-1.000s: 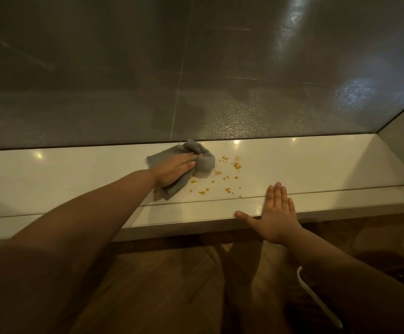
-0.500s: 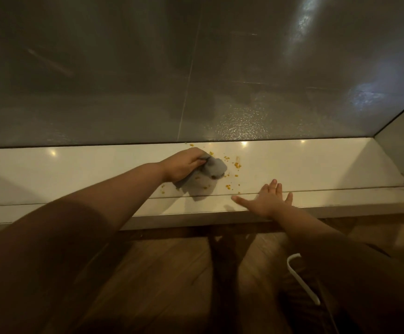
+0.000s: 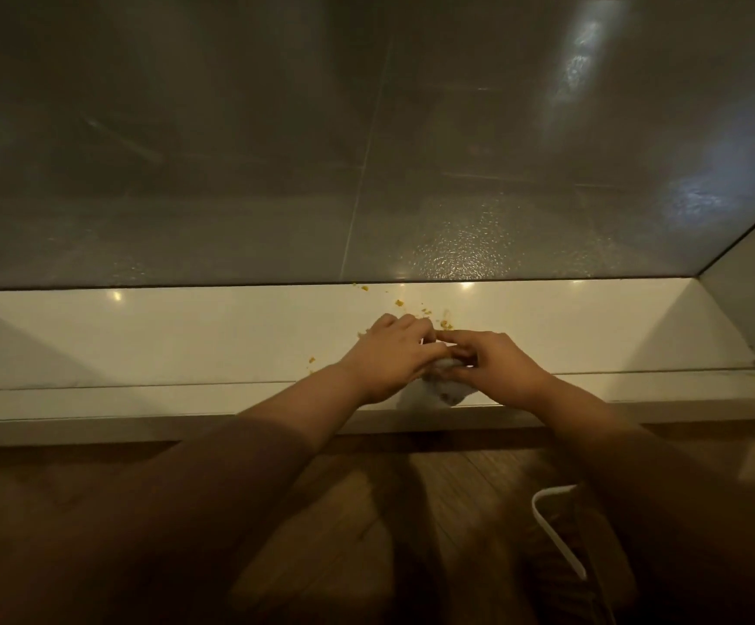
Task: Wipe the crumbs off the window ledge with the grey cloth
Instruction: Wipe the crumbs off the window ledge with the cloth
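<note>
The white window ledge runs across the view below a frosted pane. Small orange crumbs lie scattered near the glass, with a few more left of my wrist. My left hand and my right hand meet near the front of the ledge, both closed on the bunched grey cloth. Most of the cloth is hidden under my fingers; a pale fold shows below them at the ledge's front edge.
The frosted glass pane rises straight behind the ledge. A side wall closes the ledge on the right. Dark wooden floor lies below, with a white curved object at the lower right.
My left hand dragged the cloth from the crumbs toward the front edge of the ledge. My right hand left its flat rest on the edge and came in to grip the cloth too.
</note>
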Available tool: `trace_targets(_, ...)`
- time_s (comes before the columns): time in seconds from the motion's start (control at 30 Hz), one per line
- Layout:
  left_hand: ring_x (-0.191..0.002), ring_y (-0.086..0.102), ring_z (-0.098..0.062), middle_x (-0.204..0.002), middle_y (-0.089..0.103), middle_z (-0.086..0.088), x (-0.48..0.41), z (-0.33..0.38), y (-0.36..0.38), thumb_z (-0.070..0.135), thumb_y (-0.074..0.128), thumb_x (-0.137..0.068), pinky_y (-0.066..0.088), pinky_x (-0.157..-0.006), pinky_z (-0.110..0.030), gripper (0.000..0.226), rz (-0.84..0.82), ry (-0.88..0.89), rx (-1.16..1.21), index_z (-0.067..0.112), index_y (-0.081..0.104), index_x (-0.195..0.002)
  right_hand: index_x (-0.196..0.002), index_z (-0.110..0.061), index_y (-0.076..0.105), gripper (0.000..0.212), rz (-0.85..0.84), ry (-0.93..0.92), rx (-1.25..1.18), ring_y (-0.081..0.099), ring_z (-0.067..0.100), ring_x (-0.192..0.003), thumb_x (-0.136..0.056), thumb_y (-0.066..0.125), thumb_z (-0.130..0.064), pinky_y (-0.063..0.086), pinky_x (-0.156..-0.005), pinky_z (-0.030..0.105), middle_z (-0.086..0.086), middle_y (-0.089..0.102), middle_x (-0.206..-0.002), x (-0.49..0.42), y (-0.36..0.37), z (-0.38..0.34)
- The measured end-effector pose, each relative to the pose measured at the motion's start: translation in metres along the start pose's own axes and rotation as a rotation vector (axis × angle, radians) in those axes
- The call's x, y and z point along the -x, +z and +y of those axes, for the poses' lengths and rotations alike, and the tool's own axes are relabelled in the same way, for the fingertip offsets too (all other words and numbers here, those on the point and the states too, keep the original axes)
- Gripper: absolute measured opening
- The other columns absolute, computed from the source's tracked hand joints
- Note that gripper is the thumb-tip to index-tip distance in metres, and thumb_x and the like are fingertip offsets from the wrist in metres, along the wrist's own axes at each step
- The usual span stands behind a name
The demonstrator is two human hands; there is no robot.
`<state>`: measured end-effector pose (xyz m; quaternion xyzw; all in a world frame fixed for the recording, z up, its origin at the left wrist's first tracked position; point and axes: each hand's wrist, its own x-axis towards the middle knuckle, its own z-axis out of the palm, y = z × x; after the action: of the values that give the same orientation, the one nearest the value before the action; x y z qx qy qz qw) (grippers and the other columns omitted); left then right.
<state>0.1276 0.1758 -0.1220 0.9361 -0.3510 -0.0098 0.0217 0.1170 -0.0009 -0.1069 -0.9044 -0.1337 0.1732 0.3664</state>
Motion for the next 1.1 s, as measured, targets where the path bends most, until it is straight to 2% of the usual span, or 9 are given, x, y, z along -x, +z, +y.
trace_targets(0.17, -0.128, 0.044, -0.016, -0.134, 0.052, 0.004, 0.017, 0.002, 0.016, 0.046, 0.048, -0.092, 0.023, -0.109, -0.039, 0.055, 0.127, -0.266, 0.435, 0.023, 0.035, -0.140, -0.121, -0.016, 0.064, 0.051, 0.269, 0.043, -0.022, 0.066, 0.015, -0.085, -0.078, 0.055, 0.010, 0.050, -0.070, 0.007, 0.012, 0.069, -0.109, 0.005, -0.012, 0.015)
trace_targets(0.27, -0.129, 0.044, -0.020, -0.136, 0.052, 0.001, 0.045, -0.018, 0.034, 0.041, 0.046, -0.094, 0.026, -0.109, -0.040, 0.053, 0.252, -0.524, 0.471, 0.020, 0.036, -0.141, -0.117, -0.010, 0.066, 0.044, 0.465, 0.136, -0.137, 0.065, 0.014, -0.064, -0.081, 0.052, 0.012, 0.055, -0.059, 0.011, 0.014, 0.068, -0.098, 0.013, -0.035, 0.029)
trace_targets(0.37, -0.133, 0.042, -0.026, -0.143, 0.046, -0.007, 0.081, -0.049, 0.053, 0.041, 0.042, -0.096, 0.030, -0.109, -0.044, 0.055, 0.275, -0.795, 0.408, 0.014, 0.034, -0.143, -0.119, -0.006, 0.064, 0.040, 0.619, 0.174, 0.045, 0.067, 0.031, -0.078, -0.080, 0.059, 0.003, 0.059, -0.075, 0.036, 0.020, 0.065, -0.105, 0.022, -0.061, 0.051)
trace_targets(0.43, -0.142, 0.028, -0.030, -0.152, 0.032, -0.014, 0.105, -0.064, 0.066, 0.046, 0.036, -0.097, 0.026, -0.114, -0.047, 0.064, 0.180, -0.953, 0.351, 0.009, 0.023, -0.148, -0.124, -0.005, 0.059, 0.043, 0.677, 0.233, 0.242, 0.061, 0.035, -0.094, -0.082, 0.059, 0.000, 0.049, -0.082, 0.031, 0.022, 0.059, -0.111, 0.029, -0.074, 0.068)
trace_targets(0.53, -0.148, -0.001, -0.030, -0.160, -0.001, -0.016, 0.130, -0.073, 0.082, 0.063, 0.028, -0.089, 0.007, -0.121, -0.046, 0.090, -0.061, -1.090, 0.317, 0.004, -0.001, -0.150, -0.131, -0.004, 0.051, 0.043, 0.620, 0.355, 0.364, 0.055, 0.039, -0.105, -0.089, 0.056, -0.003, 0.048, -0.085, 0.037, 0.023, 0.050, -0.121, 0.036, -0.077, 0.092)
trace_targets(0.63, -0.147, -0.009, -0.031, -0.158, -0.012, -0.018, 0.136, -0.073, 0.091, 0.073, 0.030, -0.081, -0.001, -0.120, -0.043, 0.106, -0.142, -1.085, 0.285, 0.003, -0.010, -0.149, -0.135, -0.006, 0.046, 0.045, 0.396, 0.513, 0.362, 0.051, 0.040, -0.107, -0.091, 0.054, -0.009, 0.047, -0.069, 0.031, 0.023, 0.043, -0.127, 0.034, -0.065, 0.110)
trace_targets(0.8, -0.146, -0.013, -0.033, -0.157, -0.016, -0.020, 0.137, -0.078, 0.091, 0.081, 0.030, -0.068, -0.002, -0.119, -0.045, 0.119, -0.209, -1.051, 0.252, 0.004, -0.013, -0.148, -0.138, -0.016, 0.040, 0.066, 0.113, 0.422, 0.676, 0.035, 0.033, -0.127, -0.086, 0.027, -0.055, 0.033, -0.103, 0.043, 0.017, 0.031, -0.141, 0.026, -0.048, 0.135)
trace_targets(0.9, -0.146, -0.016, -0.033, -0.156, -0.019, -0.020, 0.136, -0.080, 0.090, 0.082, 0.028, -0.067, -0.003, -0.119, -0.046, 0.118, -0.253, -1.043, 0.260, 0.007, -0.015, -0.148, -0.149, -0.019, 0.017, 0.086, 0.070, 0.387, 0.616, 0.010, 0.028, -0.144, -0.079, 0.014, -0.068, 0.012, -0.115, 0.048, 0.007, 0.004, -0.158, 0.015, -0.043, 0.144)
trace_targets(1.1, -0.145, -0.018, -0.033, -0.155, -0.023, -0.019, 0.135, -0.083, 0.087, 0.083, 0.028, -0.068, -0.004, -0.118, -0.047, 0.118, -0.305, -1.044, 0.291, 0.010, -0.018, -0.148, -0.144, -0.048, -0.011, 0.059, 0.088, 0.415, 0.523, -0.014, 0.025, -0.146, -0.089, 0.006, -0.064, -0.003, -0.118, 0.052, 0.005, -0.017, -0.158, -0.009, -0.021, 0.159)
